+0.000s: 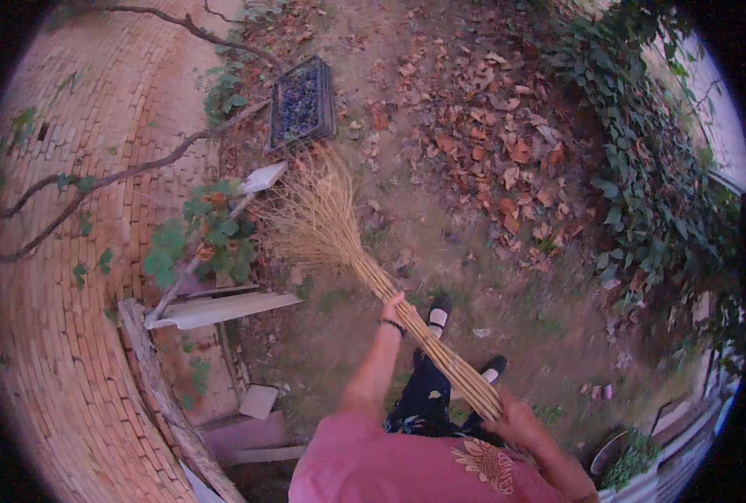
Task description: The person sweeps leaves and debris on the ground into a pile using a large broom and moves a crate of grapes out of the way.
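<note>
A long broom point(377, 281) of bundled straw-coloured stalks slants across the middle of the view. Its wide, brushy head fans out at the upper left, close below a dark crate of grapes point(299, 102). Partway up the handle, my left hand point(392, 310) is closed round the stalks, a dark band on its wrist. Near the butt end my right hand point(514, 421) grips the handle, its fingers partly hidden. Whether the bristles touch the ground or hang just over it, I cannot tell.
Dry brown leaves point(515, 151) lie heaped at the upper right, beside a leafy green hedge point(633, 168). A brick wall point(71, 335) with bare vine stems point(163, 159) runs along the left. Boards point(226, 310) and a pale block point(259, 401) lie at its foot.
</note>
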Available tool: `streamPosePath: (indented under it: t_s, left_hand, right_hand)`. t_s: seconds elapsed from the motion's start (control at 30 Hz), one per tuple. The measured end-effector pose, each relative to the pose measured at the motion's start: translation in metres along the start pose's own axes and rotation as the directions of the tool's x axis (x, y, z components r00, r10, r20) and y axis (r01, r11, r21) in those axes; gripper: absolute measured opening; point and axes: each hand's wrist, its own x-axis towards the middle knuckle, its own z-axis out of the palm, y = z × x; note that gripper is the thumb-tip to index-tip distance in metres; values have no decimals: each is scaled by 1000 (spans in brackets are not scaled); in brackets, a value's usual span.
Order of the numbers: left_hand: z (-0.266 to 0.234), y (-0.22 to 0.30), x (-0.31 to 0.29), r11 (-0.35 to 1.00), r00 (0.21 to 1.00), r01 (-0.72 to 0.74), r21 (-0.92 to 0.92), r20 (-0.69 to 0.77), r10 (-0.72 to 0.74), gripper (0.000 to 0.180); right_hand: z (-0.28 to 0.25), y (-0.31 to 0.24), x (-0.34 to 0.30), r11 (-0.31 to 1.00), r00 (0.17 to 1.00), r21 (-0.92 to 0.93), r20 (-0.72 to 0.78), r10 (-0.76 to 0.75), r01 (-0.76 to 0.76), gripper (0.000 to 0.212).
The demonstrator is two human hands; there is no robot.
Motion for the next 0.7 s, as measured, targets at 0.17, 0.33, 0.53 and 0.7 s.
streamPosePath:
  t_s: [0.17,0.33,0.53,0.7]
  left_hand:
    - [27,44,45,987,983,104,126,136,-121,33]
    - [136,-96,-22,928,946,293,229,72,-317,26]
    - [161,-163,-155,821,821,425,382,219,-527,25]
    - [151,-130,-187,712,672,637,296,238,-701,17]
  right_hand:
    - [9,-70,6,978,988,206,-157,9,23,53]
    - [44,-38,-105,824,844,547,-367,391,-144,59]
    - [27,-55,-210,787,752,250,-239,615,-564,59]
    - [-5,-25,-226,812,795,94,-170,583,-576,60]
